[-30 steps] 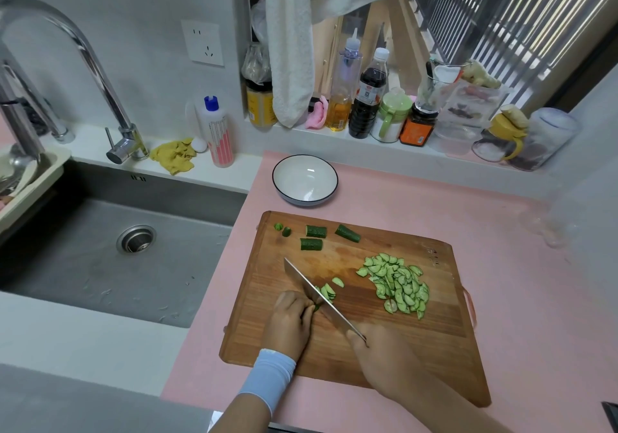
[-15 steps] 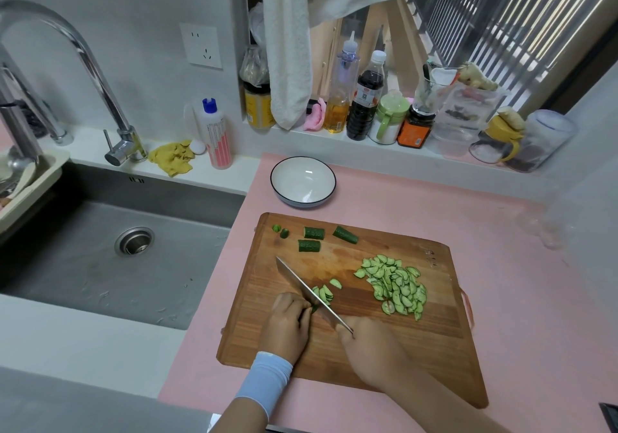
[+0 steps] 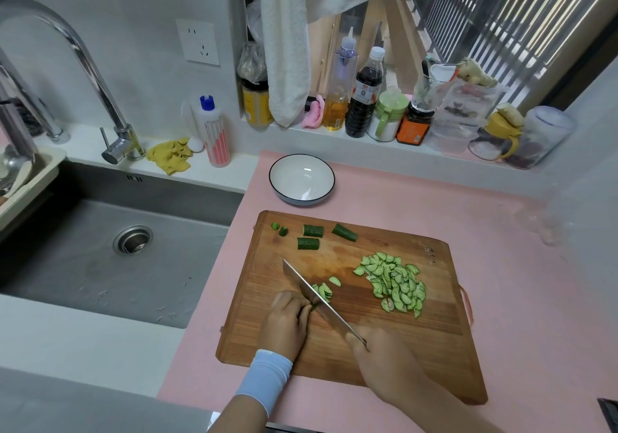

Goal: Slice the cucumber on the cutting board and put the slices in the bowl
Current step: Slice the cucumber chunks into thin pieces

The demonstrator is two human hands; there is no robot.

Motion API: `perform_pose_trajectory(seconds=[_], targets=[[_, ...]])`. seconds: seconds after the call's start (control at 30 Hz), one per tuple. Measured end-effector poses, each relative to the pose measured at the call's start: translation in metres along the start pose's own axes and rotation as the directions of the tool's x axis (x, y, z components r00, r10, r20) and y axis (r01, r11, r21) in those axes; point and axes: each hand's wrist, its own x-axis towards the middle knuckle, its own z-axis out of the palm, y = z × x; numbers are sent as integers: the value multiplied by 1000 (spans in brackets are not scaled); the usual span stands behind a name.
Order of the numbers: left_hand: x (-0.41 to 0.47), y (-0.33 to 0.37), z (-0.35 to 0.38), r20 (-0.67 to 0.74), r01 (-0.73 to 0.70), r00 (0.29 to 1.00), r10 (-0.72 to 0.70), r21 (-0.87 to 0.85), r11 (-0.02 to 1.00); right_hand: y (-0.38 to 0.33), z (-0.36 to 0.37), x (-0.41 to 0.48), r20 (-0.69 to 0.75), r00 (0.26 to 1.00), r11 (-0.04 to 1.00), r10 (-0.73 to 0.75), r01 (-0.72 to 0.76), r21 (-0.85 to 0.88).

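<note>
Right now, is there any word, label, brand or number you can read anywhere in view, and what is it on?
No text here is readable; all print is too small or blurred.
Dark sauce bottle: red and white label, unreadable.
Orange jar: label, unreadable.
Yellow jar: dark print, unreadable.
White squeeze bottle: pink-striped label, blurred.
Cutting board: small marks near its far right corner, unreadable.
Sink: small mark on the back wall, unreadable.
</note>
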Motion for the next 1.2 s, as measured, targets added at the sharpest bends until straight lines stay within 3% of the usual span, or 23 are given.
perform_pose_trajectory(seconds=[0.63, 1.2], targets=[[-2, -2, 0, 3, 2, 1000, -2, -7, 1000, -16, 8, 25, 25, 999, 998, 43, -44, 34], [-1, 2, -3, -3, -6, 1000, 6, 9, 1000, -2, 7, 7, -11, 1000, 1000, -12, 12, -4]])
